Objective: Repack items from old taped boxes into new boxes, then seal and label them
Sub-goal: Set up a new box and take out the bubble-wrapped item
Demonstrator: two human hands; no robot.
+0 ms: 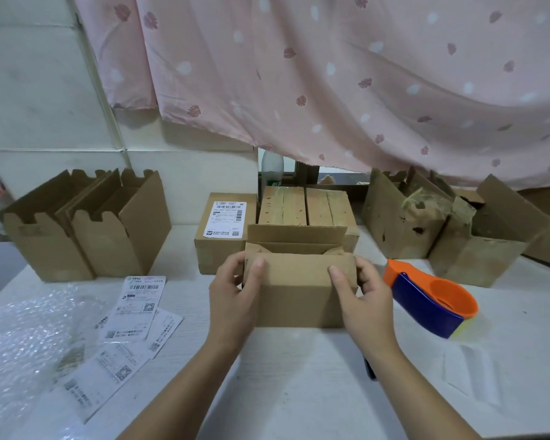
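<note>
A small new cardboard box (299,293) stands on the white table in front of me, its far flap upright and its near flap folded over. My left hand (235,293) grips its left end, thumb on the near flap. My right hand (362,296) grips its right end the same way. Behind it sit a sealed box with a shipping label (223,233) and two old taped boxes (305,206) side by side. An orange and blue tape dispenser (429,296) lies just right of my right hand. Loose shipping labels (134,315) lie to the left.
Open new boxes (86,223) stand at the back left. Torn, emptied old boxes (442,223) pile up at the back right. Bubble wrap (23,338) covers the near left of the table. A pink curtain (331,74) hangs behind, with a white bottle (272,168) below it.
</note>
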